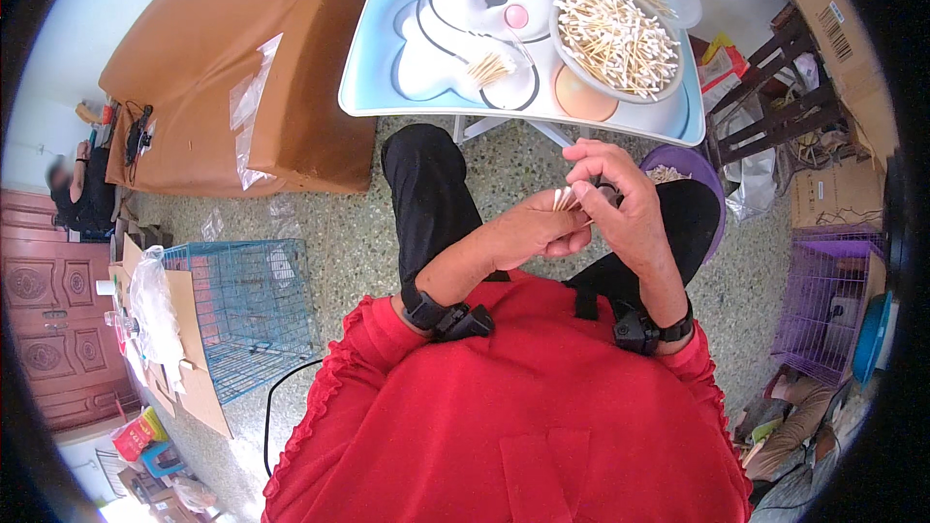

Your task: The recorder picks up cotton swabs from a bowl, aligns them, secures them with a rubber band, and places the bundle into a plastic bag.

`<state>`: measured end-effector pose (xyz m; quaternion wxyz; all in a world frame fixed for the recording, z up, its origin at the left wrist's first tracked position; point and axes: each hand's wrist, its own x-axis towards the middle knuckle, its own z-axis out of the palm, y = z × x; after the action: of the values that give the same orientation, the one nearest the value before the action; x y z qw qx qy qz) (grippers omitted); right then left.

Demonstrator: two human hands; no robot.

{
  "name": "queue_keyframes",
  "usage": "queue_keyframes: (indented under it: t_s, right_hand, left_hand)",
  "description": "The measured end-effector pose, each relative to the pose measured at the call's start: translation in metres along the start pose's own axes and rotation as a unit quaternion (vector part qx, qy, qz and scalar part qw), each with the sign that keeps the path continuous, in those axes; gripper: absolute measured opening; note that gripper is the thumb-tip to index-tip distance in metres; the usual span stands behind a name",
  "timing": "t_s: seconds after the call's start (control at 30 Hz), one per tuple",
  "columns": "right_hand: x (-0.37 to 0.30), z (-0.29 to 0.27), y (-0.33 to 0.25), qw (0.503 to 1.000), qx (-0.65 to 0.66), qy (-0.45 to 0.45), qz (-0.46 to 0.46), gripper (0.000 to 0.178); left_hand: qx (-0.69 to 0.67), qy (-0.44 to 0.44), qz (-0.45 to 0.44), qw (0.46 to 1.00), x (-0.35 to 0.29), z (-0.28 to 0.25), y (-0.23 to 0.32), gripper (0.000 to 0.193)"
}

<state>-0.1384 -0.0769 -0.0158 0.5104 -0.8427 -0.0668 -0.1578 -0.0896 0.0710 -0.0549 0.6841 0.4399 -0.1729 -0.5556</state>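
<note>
Head view | left hand pinching small bundle of pale wooden cotton swabs above lap | right hand closed on same bundle | round white bowl of swabs on blue-white cartoon counter, well apart.

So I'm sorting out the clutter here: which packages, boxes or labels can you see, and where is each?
Tall brown cardboard box with a white barcode label: upper right, leaning by the wall.
Small brown cardboard box: right side, above the purple wire cage.
Yellow and red printed packet: right of the table edge.
Clear plastic bags: on the brown cushion, upper left.
Flattened brown cardboard: left, beside the blue wire cage.
</note>
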Motion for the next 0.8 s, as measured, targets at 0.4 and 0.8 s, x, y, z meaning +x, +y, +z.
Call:
queue_keyframes:
  t_s: [0.4, 0.8]
  right_hand:
    - [-0.004, -0.007, 0.009, 0.987, 0.11, 0.067, 0.096, 0.011]
    - [-0.004, 0.001, 0.016, 0.993, 0.082, -0.031, 0.076, 0.028]
  left_hand:
    - [-0.042, -0.007, 0.012, 0.999, -0.003, -0.002, 0.005, 0.019]
    - [-0.049, -0.007, 0.019, 0.999, 0.002, -0.003, 0.005, 0.014]
